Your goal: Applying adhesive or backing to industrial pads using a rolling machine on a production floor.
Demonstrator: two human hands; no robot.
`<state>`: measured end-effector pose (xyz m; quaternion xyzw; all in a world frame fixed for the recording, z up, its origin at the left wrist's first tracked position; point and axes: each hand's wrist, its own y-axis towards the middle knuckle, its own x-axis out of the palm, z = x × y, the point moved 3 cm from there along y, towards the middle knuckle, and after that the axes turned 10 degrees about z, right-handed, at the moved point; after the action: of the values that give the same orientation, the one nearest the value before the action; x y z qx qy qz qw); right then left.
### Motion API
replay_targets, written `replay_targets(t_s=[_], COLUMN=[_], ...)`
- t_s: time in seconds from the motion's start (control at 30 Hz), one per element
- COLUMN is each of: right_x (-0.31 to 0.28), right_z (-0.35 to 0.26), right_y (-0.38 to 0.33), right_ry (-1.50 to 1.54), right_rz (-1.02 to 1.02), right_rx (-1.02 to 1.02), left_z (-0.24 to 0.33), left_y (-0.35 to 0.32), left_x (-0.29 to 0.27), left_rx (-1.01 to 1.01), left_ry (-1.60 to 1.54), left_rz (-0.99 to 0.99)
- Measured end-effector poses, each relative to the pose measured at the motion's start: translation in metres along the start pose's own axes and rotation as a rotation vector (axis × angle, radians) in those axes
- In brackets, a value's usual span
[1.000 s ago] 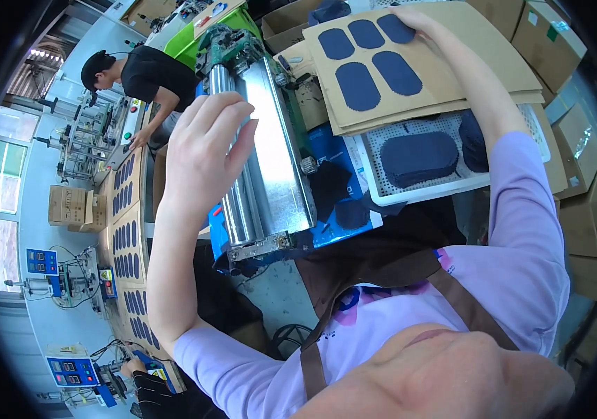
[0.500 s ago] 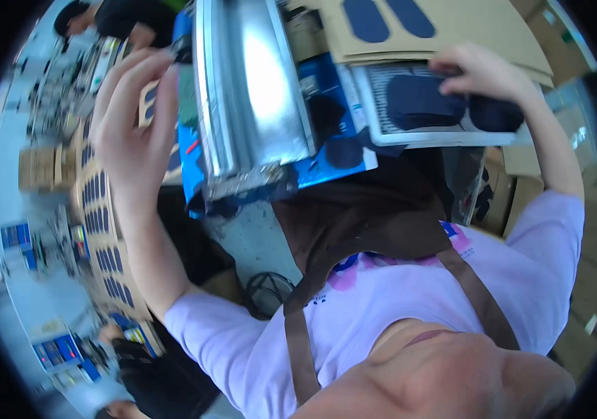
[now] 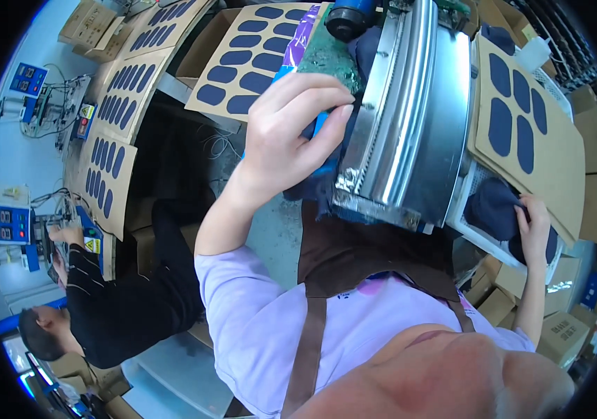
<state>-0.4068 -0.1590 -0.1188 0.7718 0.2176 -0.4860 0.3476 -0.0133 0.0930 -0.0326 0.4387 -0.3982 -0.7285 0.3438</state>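
Note:
My left hand (image 3: 298, 133) is raised at the left side of a machine with a long shiny metal roller (image 3: 406, 119). Its thumb and forefinger tips come together in a pinch, and anything between them is too small or hidden to make out. Over on the right, my right hand (image 3: 535, 222) reaches into a white plastic basket (image 3: 460, 209), with fingers closed at the edge of a dark blue rounded fabric pad (image 3: 491, 207). More dark pads lie under and beside that hand. A cardboard sheet (image 3: 563, 160) bearing several dark blue oval pads overlaps the basket.
Another cardboard sheet with rows of oval pads (image 3: 204, 108) lies beyond my left hand. Long tables (image 3: 145, 66) with similar sheets run along the left. A person in black (image 3: 131, 300) works at a bench there. Cardboard boxes (image 3: 565, 339) stand at lower right.
The view has swung, so the machine appears farther right and tilted. My left hand's thumb and forefinger have come together. My right hand stays at the basket, now at the dark pads' near edge.

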Motion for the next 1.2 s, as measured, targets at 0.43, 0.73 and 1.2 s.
replay_targets(t_s=[0.43, 0.73, 1.2], right_x=[-0.086, 0.029, 0.053], right_z=[-0.066, -0.105, -0.11], right_y=[0.112, 0.212, 0.197], right_ry=[0.475, 0.958, 0.924], right_rz=[0.045, -0.02, 0.124], right_rx=[0.393, 0.497, 0.467], left_z=[-0.029, -0.021, -0.049], left_y=[0.035, 0.05, 0.068], left_x=[0.001, 0.046, 0.09], left_rx=[-0.882, -1.042, -0.968], left_ry=[-0.317, -0.295, -0.099], left_rz=[-0.159, -0.197, -0.283])
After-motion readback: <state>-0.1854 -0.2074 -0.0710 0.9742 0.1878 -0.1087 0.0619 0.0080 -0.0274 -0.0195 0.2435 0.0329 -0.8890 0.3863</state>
